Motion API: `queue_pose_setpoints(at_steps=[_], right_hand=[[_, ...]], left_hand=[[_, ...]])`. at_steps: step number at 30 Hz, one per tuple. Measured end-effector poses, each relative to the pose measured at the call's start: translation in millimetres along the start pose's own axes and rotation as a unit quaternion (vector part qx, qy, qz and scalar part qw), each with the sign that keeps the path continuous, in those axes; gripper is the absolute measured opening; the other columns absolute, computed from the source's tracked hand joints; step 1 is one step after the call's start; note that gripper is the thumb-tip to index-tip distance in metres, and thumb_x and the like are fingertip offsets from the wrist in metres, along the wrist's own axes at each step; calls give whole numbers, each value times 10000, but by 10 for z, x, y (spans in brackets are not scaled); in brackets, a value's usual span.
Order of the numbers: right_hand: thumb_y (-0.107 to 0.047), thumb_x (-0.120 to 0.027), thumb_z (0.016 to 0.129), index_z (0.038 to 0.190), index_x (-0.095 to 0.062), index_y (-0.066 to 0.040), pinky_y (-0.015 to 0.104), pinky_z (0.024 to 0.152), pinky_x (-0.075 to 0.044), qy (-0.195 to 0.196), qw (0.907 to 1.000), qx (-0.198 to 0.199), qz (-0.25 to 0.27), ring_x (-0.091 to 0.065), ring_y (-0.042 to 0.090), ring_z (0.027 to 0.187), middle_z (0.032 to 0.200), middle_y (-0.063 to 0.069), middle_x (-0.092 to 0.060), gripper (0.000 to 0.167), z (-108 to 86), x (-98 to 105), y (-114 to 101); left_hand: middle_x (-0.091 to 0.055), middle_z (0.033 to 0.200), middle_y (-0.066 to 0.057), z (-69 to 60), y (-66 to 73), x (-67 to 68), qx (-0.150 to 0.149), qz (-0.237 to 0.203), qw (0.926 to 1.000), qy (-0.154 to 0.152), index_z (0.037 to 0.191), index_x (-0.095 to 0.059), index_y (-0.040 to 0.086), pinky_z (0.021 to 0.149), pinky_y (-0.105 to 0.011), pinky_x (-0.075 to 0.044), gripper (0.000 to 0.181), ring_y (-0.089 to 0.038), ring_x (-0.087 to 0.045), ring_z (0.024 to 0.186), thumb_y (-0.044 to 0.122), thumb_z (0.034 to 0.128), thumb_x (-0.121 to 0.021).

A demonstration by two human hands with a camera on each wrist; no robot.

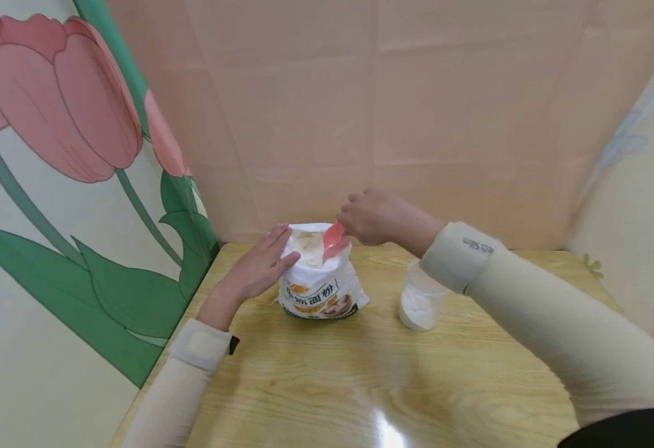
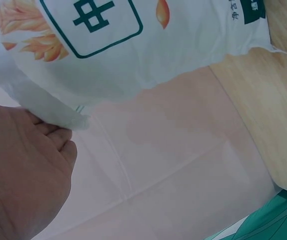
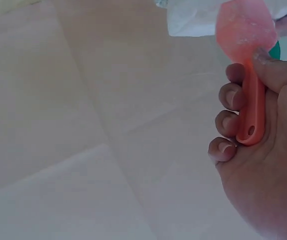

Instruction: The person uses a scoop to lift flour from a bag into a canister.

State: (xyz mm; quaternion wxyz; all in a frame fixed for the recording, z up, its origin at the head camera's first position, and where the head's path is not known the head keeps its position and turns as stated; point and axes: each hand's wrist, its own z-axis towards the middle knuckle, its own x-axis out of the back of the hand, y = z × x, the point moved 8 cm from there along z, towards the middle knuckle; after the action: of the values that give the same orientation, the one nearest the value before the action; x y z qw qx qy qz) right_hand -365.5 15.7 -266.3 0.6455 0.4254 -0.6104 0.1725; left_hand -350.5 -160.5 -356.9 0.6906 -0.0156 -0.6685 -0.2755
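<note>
A white bag of flour (image 1: 318, 295) stands with its top open in the head view, flour (image 1: 306, 244) showing inside. My left hand (image 1: 259, 264) holds the bag's left rim, the thumb at the front and the fingers at the far side. In the left wrist view the fingers of this hand (image 2: 28, 165) lie against the edge of the bag (image 2: 103, 75). My right hand (image 1: 379, 218) grips a pink scoop (image 1: 335, 241) whose bowl tilts over the bag's mouth. Its fingers curl round the handle in the right wrist view, where white powder clings to the scoop (image 3: 246, 32).
A clear plastic cup (image 1: 420, 298) with white powder inside stands right of the bag, under my right forearm. Both stand on a wooden table (image 1: 315, 373). A pinkish sheet (image 1: 416, 112) hangs behind, and a tulip-patterned wall (image 1: 63, 205) borders the left side.
</note>
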Motion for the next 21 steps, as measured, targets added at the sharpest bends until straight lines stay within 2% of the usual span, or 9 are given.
queue_pose_setpoints(at_steps=[8,12,17,21], right_hand=[[-292,-593,987,1019,-704,-144,390,841,-501,-458,9957,-102,-795,-581,250,977,1033,6,-697,188,92,135,-173],[-226,-605,951,988,-711,-151,376,842,-502,-710,9930,-283,-902,-583,236,962,1008,-1,-701,135,181,134,-240],[-198,-588,948,958,-714,-151,369,818,-513,-997,9896,-535,-894,-569,212,889,928,11,-669,134,320,34,-312],[-191,-596,950,941,-713,-148,355,777,-522,-1006,9907,-533,-744,-551,194,794,866,17,-650,126,419,-84,-378]], left_hand=[[-27,1712,-31,-21,10,18,-104,24,9999,82,1635,-123,118,1265,-440,-123,856,-193,4,1573,707,1016,-174],[-12,1710,-10,-27,1,16,-104,19,9999,93,1635,-120,119,1266,-428,-117,855,-186,8,1573,707,1016,-167],[0,1707,9,-27,-13,8,-106,24,9999,77,1636,-116,128,1267,-425,-114,852,-182,11,1572,709,1015,-161],[7,1705,17,-33,-17,3,-94,31,9999,58,1638,-113,140,1267,-425,-112,856,-193,5,1574,719,1009,-159]])
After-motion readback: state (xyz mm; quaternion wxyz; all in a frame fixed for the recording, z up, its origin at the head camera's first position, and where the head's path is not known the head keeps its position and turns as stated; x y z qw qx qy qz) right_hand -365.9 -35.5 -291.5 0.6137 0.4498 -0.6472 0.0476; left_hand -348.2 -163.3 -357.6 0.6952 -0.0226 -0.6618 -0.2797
